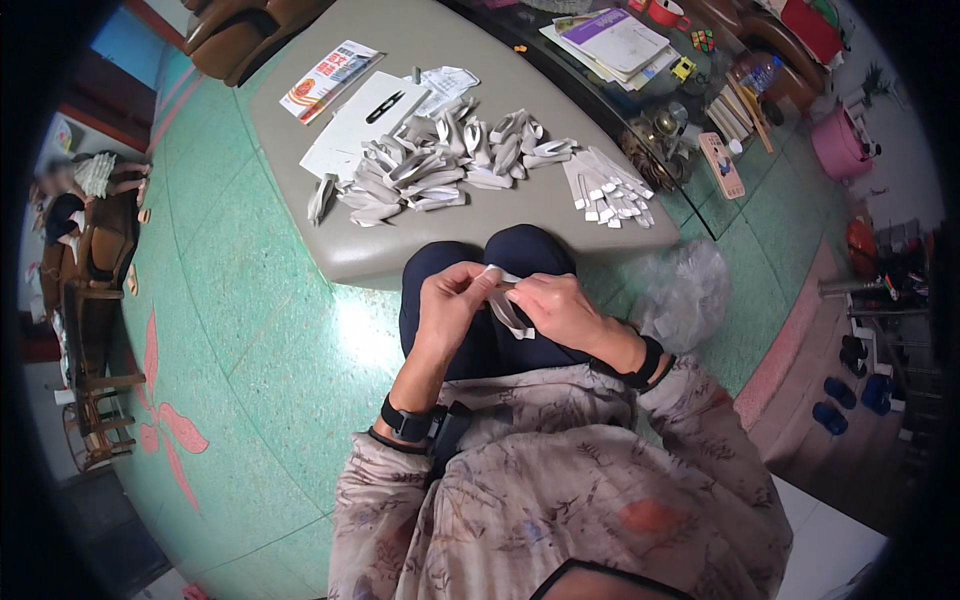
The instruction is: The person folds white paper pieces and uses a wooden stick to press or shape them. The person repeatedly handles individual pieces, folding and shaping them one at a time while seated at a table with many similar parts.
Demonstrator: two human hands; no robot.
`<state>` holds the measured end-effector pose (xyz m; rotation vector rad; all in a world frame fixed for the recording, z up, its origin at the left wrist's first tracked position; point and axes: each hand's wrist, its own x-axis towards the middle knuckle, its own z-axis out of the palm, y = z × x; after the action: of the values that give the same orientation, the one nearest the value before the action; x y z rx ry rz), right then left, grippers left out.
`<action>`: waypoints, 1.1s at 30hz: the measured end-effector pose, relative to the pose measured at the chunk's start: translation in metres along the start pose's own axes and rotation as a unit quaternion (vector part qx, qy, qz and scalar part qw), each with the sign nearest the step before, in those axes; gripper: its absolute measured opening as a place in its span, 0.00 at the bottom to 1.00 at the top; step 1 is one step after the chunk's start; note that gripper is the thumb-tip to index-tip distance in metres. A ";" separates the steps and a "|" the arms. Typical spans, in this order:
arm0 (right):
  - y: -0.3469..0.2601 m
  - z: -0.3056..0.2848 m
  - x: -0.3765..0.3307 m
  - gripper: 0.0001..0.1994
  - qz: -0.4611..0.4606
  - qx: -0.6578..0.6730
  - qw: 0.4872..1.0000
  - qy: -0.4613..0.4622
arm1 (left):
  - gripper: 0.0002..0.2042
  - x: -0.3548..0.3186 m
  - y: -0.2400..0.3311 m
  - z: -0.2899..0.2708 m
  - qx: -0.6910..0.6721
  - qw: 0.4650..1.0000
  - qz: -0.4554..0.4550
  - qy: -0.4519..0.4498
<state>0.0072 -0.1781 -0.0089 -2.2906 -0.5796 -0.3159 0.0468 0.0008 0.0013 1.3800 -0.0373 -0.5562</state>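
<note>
Over my knees, my left hand [455, 302] pinches one end of a pale grey-white strip [512, 318]. My right hand [556, 308] has its fingers closed on the same strip, close to the left one. Part of the strip hangs below my fingers as a loop with a white end. Beyond my knees, a heap of folded grey-white strips [415, 172] lies on the grey padded bench [350, 245]. Flat strips with white ends [612, 190] lie in a fanned pile to its right. The exact material of the strips cannot be made out.
Black thread snips [385, 107] rest on a white board [345, 140], beside a printed leaflet [330, 80]. A dark glass table at the right carries magazines [615, 42] and a phone [722, 165]. A clear plastic bag [687, 295] sits right of my knees. People are at the far left.
</note>
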 end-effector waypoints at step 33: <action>-0.005 0.001 -0.006 0.07 0.202 0.118 0.971 0.043 | 0.08 0.003 -0.009 -0.001 -0.113 0.987 -0.032 0.114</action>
<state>-0.0005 -0.1766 -0.0092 -2.0899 -0.0904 -0.1358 0.0465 -0.0003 -0.0077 1.2180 0.2493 -0.4383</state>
